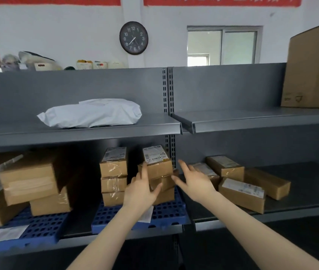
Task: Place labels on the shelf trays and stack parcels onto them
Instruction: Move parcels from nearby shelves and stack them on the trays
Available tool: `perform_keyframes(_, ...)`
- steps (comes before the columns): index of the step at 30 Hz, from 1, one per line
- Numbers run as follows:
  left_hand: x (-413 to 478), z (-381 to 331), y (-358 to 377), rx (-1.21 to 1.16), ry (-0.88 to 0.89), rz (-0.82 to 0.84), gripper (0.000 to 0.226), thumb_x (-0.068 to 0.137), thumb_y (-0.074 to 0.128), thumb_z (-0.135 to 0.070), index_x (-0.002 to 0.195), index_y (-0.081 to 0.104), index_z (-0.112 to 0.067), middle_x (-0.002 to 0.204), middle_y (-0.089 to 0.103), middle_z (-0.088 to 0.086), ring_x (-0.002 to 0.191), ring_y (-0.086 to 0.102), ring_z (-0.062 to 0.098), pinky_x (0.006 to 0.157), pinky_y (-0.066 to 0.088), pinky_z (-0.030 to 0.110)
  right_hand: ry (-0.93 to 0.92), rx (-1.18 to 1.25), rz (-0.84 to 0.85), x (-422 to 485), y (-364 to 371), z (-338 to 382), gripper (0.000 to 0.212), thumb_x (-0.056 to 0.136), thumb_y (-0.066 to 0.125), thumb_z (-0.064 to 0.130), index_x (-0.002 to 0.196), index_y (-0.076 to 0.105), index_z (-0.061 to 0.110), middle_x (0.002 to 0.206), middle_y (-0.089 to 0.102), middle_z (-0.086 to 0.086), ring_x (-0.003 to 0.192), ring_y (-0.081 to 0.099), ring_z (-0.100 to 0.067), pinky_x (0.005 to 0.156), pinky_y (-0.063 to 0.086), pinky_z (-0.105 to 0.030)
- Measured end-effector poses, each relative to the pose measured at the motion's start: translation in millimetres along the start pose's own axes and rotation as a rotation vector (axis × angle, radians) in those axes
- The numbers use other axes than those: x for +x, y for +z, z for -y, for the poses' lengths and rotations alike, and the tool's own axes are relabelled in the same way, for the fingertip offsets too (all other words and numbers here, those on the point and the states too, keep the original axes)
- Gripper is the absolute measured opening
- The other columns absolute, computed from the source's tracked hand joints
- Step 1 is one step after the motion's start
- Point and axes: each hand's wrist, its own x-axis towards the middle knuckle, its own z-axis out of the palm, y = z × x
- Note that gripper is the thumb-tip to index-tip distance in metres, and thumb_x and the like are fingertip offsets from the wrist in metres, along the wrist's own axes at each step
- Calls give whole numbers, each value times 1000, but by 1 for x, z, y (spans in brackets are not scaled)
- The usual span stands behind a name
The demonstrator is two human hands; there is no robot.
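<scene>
On the lower shelf a blue perforated tray [171,213] carries two stacks of small brown parcels. The left stack [113,179] stands three high. My left hand [142,190] rests open against the front of the right stack [159,166], fingers spread. My right hand [194,181] hovers open just right of that stack, holding nothing. A white label [146,215] lies on the tray under my left wrist. A second blue tray [38,228] at the left holds larger parcels [28,178] and a label [4,233].
Several loose brown parcels [241,193] lie on the bare grey shelf at the right. The upper shelf [80,133] holds a white poly mailer [92,114]; a big cardboard box [314,71] stands at far right. A slotted upright [168,90] divides the bays.
</scene>
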Motion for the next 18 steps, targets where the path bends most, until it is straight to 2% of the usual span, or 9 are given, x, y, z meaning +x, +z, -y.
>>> perform_keyframes(3, 3, -5, 8, -80, -30, -26, 90, 87, 42, -63, 149, -13, -24, 128, 55, 10, 106, 58, 24, 69, 53, 31, 21, 178, 44, 17, 11, 2, 69, 92, 32, 62, 149, 10, 28, 136, 50, -10, 115, 54, -29, 76, 43, -31)
perform_keyframes(5, 4, -10, 11, -110, -21, -73, 90, 88, 44, -60, 149, -12, -25, 126, 56, 10, 102, 60, 22, 66, 51, 28, 39, 324, 88, 26, 16, 2, 68, 93, 36, 59, 148, 12, 29, 133, 53, -7, 111, 58, -25, 76, 46, -30)
perform_keyframes(10, 12, -23, 19, -93, -55, -68, 86, 89, 48, -53, 149, -7, -25, 133, 50, 12, 105, 59, 23, 79, 52, 33, 22, 623, 69, 41, 22, -11, 52, 94, 49, 41, 140, 31, 25, 128, 59, -2, 111, 58, -18, 91, 50, -34)
perform_keyframes(12, 15, -26, 21, -65, -96, -47, 85, 90, 50, -48, 149, -6, -25, 134, 50, 13, 106, 59, 24, 81, 52, 34, 18, 683, 54, 44, 25, -15, 47, 94, 53, 35, 136, 37, 25, 118, 62, 2, 105, 60, -16, 85, 51, -30)
perform_keyframes(15, 17, -29, 22, -51, -106, -47, 82, 91, 51, -42, 149, -5, -24, 136, 48, 12, 114, 55, 24, 85, 51, 35, -4, 705, 37, 48, 27, -19, 43, 93, 55, 30, 133, 40, 24, 97, 61, 11, 86, 61, -5, 70, 46, -19)
perform_keyframes(18, 17, -28, 22, -95, -104, -39, 85, 90, 55, -36, 150, -5, -24, 142, 42, 10, 119, 51, 24, 87, 51, 37, -23, 708, 41, 48, 29, -23, 47, 91, 58, 28, 134, 39, 26, 93, 56, 17, 82, 57, 2, 65, 43, -12)
